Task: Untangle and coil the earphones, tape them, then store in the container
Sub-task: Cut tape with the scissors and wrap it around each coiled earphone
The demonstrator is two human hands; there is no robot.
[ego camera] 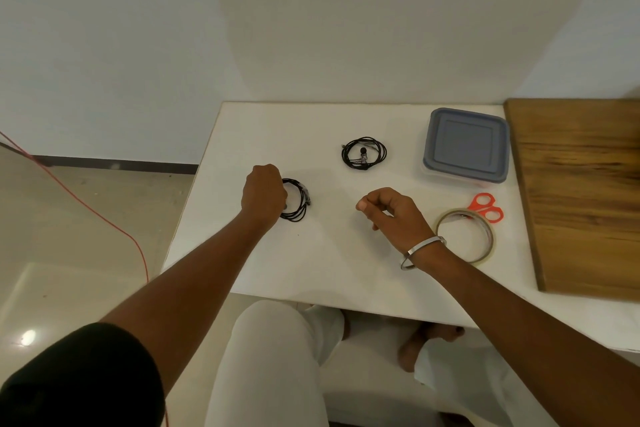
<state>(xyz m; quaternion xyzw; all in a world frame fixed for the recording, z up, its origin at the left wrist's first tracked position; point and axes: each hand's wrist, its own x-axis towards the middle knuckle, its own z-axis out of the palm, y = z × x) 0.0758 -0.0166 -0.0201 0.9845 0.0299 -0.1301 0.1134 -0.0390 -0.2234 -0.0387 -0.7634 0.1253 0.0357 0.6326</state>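
Observation:
Two coils of black earphones lie on the white table [311, 270]. My left hand [264, 191] has its fingers curled over the left edge of the nearer coil [298, 200] and grips it. The farther coil [363, 152] lies alone toward the back. My right hand [391, 215] hovers over the table's middle with fingers loosely curled and nothing in it. A roll of clear tape [465, 236] lies just right of that wrist. The container [465, 146], lidded in grey-blue, stands at the back right.
Orange-handled scissors [486, 206] lie between the tape and the container. A wooden board [585, 191] covers the table's right side. A red cord [104, 218] runs across the floor at left. My knees are under the table's front edge.

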